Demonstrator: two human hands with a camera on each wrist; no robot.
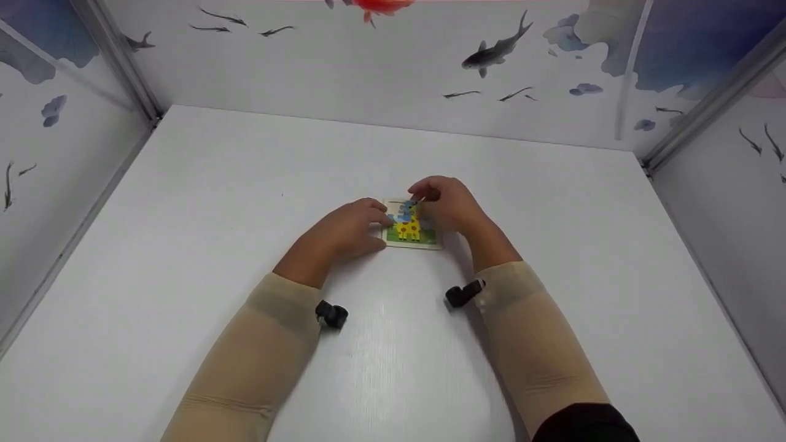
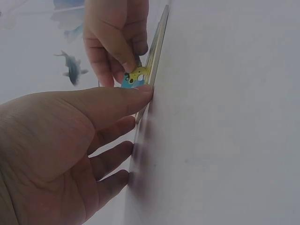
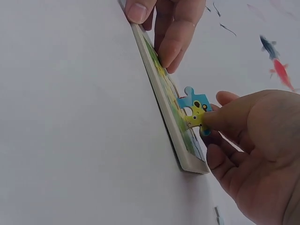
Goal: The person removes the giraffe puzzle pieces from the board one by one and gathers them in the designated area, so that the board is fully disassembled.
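Note:
A small jigsaw puzzle board (image 1: 412, 247) with a yellow giraffe picture and a pale frame lies flat on the table. My left hand (image 1: 350, 230) is at its left side. In the left wrist view, the left thumb (image 2: 126, 99) lies straight against the frame's edge, and the other fingers reach along that side. Over the board's upper right, my right hand (image 1: 451, 205) pinches a blue-and-yellow puzzle piece (image 3: 196, 110) between thumb and fingers. This piece shows part of the giraffe's face and is tilted up from the board in the right wrist view.
A white table (image 1: 381, 380) spreads around the board. Upright panels printed with fish (image 1: 497, 54) border it at the back and both sides. A small black camera sits on each wrist, the left camera (image 1: 331, 315) and the right camera (image 1: 463, 293).

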